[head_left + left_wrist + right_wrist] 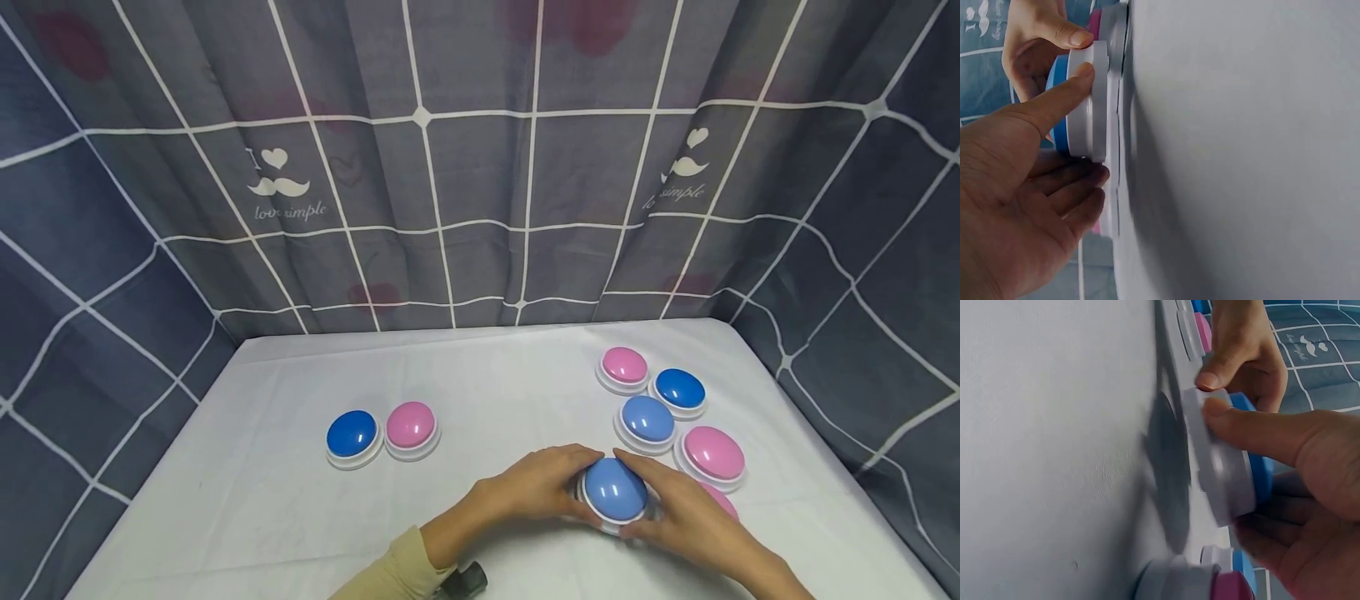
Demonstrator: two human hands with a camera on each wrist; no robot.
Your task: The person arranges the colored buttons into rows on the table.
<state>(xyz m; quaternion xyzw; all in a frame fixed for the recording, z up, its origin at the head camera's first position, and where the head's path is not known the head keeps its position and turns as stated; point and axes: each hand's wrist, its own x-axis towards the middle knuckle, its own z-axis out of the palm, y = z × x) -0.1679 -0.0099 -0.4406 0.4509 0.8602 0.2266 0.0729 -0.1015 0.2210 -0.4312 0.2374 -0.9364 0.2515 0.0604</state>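
Observation:
A light blue domed push button (615, 490) on a round white base is held between both hands at the right front of the white table. My left hand (536, 485) grips its left side, thumb on the white rim in the left wrist view. From the right, my right hand (690, 518) grips the opposite side, its thumb also on the rim (1213, 456). In the right wrist view the button is tilted and raised a little, with a shadow beside it. A pink button (722, 498) is partly hidden behind the right hand.
Beyond the hands stand another light blue button (647, 418), a dark blue one (680, 388) and two pink ones (626, 365), close together. A dark blue button (352, 433) and a pink button (410, 425) sit side by side at left. Grey checked curtains (480, 175) surround the table.

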